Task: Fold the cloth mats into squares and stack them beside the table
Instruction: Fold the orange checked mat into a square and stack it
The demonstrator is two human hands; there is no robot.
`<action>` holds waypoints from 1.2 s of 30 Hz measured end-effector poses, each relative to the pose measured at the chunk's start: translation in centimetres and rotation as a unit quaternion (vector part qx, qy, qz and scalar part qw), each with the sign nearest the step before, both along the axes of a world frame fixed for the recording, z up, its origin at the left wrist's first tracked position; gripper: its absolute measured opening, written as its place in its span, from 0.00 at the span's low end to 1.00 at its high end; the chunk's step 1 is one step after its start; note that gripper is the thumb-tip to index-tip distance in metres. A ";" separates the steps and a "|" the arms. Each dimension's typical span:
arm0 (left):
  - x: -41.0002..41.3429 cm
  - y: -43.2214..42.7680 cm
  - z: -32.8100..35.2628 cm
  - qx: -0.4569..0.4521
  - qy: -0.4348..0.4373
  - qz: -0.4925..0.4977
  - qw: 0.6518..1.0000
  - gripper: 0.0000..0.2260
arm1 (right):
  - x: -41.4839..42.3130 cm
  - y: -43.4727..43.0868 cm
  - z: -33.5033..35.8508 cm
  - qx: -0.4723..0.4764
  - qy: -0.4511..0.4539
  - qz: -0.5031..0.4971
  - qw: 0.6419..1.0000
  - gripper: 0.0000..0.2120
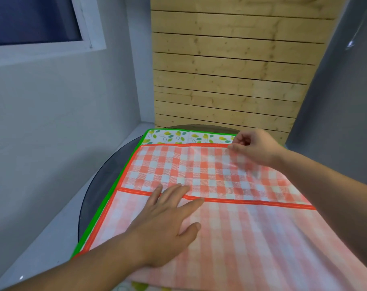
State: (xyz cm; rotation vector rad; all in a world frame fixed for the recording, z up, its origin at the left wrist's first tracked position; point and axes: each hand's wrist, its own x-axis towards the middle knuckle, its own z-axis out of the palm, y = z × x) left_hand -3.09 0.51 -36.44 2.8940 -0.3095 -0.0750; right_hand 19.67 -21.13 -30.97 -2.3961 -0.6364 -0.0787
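Left hand (168, 223) flat on checked mat (199, 171); right hand (254, 148) pinches its corner (lemon mat (170, 136) mostly covered).

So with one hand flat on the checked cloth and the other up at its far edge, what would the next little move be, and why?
Probably smoothing the fold flat. The left hand pins the red checked mat, while the right hand pinches the folded flap's far edge, which looks rippled beside it. The leaf-print mat lies underneath.
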 end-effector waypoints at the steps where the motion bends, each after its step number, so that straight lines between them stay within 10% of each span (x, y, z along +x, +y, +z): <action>1: 0.0 0.0 0.0 0.004 0.004 0.000 1.000 0.26 | -0.5 -0.1 0.6 -0.002 -0.006 0.008 1.000 0.08; 19: -4.6 -3.1 7.2 0.036 -0.366 -0.108 0.924 0.23 | -17.6 -5.0 7.8 -0.060 -0.031 0.074 0.995 0.07; 30: -6.6 -5.5 3.4 0.125 -0.016 -0.128 0.984 0.35 | -24.2 -7.6 -0.5 -0.089 -0.013 0.128 0.988 0.07; 36: -5.9 -5.4 1.2 0.137 0.030 -0.125 0.982 0.31 | -24.4 -8.2 -2.9 -0.088 0.010 0.117 0.989 0.07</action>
